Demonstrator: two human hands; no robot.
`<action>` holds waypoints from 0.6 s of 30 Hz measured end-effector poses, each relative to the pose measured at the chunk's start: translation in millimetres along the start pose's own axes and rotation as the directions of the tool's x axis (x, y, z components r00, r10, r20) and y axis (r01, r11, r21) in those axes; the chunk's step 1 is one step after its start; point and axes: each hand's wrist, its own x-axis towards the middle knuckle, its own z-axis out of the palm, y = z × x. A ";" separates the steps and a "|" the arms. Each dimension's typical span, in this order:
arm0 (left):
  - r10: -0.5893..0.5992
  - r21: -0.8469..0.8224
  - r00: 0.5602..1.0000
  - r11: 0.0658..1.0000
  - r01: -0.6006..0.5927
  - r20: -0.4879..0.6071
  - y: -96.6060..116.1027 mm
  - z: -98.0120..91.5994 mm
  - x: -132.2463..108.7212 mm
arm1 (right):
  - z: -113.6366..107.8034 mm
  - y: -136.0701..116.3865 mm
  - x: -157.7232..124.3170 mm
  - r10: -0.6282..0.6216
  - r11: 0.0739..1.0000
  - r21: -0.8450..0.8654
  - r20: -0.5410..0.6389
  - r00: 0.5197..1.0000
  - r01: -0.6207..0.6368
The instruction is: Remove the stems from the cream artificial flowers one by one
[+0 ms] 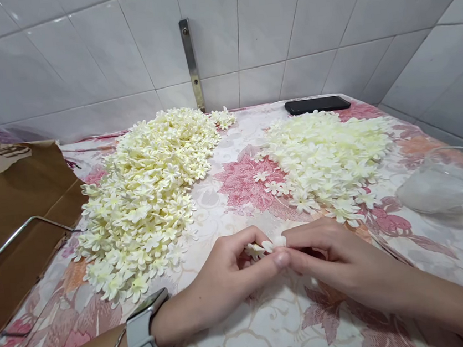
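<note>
Head view. Hands, two: left hand (pixel 242 267) and right hand (pixel 336 250), brought together at the fingertips over the near middle of the tablecloth (pixel 259 340). Held flowers (pixel 279 241), small, white: pinched between the fingers of both hands; exact count hidden.

Hazards, as judged: petals could be creased or torn by too hard a pinch; a flower could be dropped if either grip were loosened. Left heap (pixel 149 188), loosely piled: its near slope could be spilled by a sweep of the left forearm, and petals could be caught on the watch (pixel 143 336). Right heap (pixel 329 151), just beyond the right hand: could be scattered by the knuckles. Loose flowers (pixel 261 176), between: the heaps could be mixed through them.

Edges: left side bounded by a cardboard box (pixel 22 214); far side by a tiled wall (pixel 264 19), with a phone (pixel 318 105) laid near it; right side occupied by a translucent item (pixel 437 186), nature unclear.

Room: passage is offered by the cloth between the heaps, and by more on the near side.
</note>
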 end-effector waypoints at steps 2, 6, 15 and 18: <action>0.002 -0.043 0.999 0.999 0.000 0.032 0.9 -0.5 0.2 | -1.0 0.8 -0.6 0.040 0.994 0.098 0.038 0.998 -0.043; -0.018 -0.108 0.999 0.994 0.023 0.050 2.6 -1.2 1.9 | -1.6 1.9 -0.8 0.114 0.950 0.281 0.097 0.989 -0.137; 0.036 -0.021 0.981 0.999 -0.041 -0.188 -2.2 -0.6 6.8 | -27.9 10.1 6.0 -0.112 0.833 -0.498 -0.581 0.806 -0.243; 0.060 -0.026 0.982 0.998 -0.065 -0.178 -4.8 -0.3 6.4 | -13.6 -1.2 2.6 -0.161 0.843 -0.528 -0.434 0.886 -0.105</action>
